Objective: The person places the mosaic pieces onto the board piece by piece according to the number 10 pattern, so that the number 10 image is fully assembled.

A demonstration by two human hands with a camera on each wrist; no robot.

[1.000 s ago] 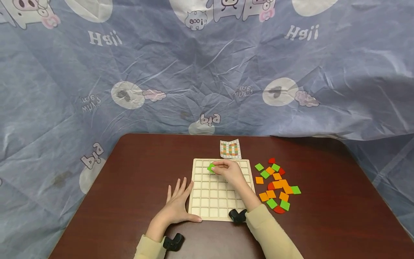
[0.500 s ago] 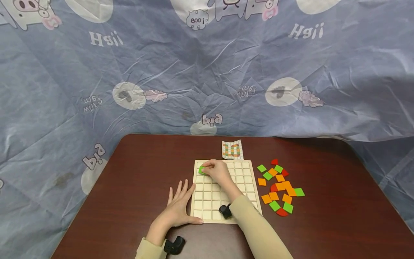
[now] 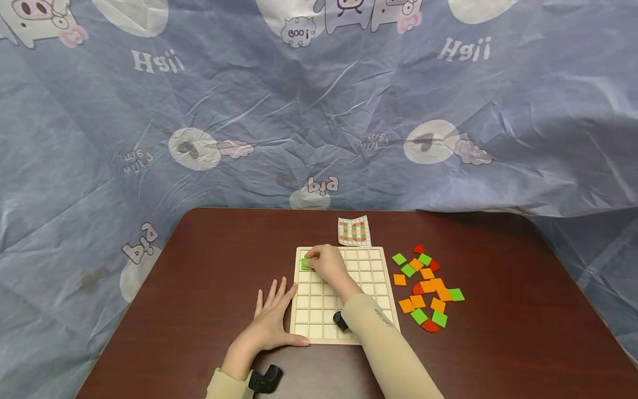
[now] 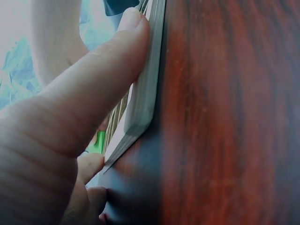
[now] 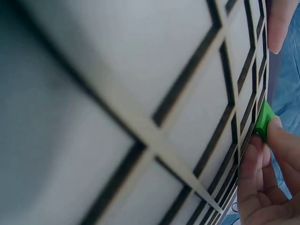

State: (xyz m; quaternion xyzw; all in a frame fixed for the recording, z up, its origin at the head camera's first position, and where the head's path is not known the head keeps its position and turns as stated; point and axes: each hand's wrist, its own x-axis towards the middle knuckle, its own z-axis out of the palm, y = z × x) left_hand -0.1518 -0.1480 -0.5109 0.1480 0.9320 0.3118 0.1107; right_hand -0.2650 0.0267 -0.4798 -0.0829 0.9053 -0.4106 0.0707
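Note:
A pale wooden grid board (image 3: 315, 316) lies on the table. Near its far left corner my right hand (image 3: 326, 263) pinches a green square tile (image 3: 306, 264) between thumb and fingers. The right wrist view shows that tile (image 5: 265, 120) tilted against the board's cells, its lower part hidden by the fingers. My left hand (image 3: 269, 321) spreads along the board's left side, fingers straight. Its thumb rests on the near left corner, and in the left wrist view the thumb (image 4: 105, 65) lies over the board's edge (image 4: 149, 70).
Loose orange, green and red tiles (image 3: 427, 285) lie scattered right of the board, some touching one another. Behind the board is a small paper card (image 3: 354, 231) with a coloured grid pattern. A blue printed cloth (image 3: 279, 111) hangs behind the brown table (image 3: 209, 260).
My right hand has moved left across the board's far rows with the green tile, to the left column. My left hand stays at the board's left side.

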